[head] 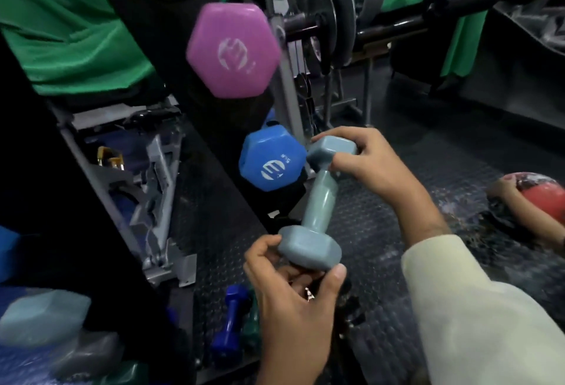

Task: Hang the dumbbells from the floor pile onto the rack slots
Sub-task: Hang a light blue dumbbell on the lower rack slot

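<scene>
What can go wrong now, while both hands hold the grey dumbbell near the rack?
The grey dumbbell is held only by its two heads, left hand below, right hand above; it might slip onto the dark blue dumbbell on the floor. Its upper head sits close to the blue dumbbell and may knock it.

I hold a grey-blue dumbbell (318, 204) tilted, one hex head low, the other just beside the blue dumbbell (270, 160) on the dark rack (195, 152). A pink dumbbell (234, 50) hangs higher up. A small dark blue dumbbell (229, 320) lies on the floor below.
</scene>
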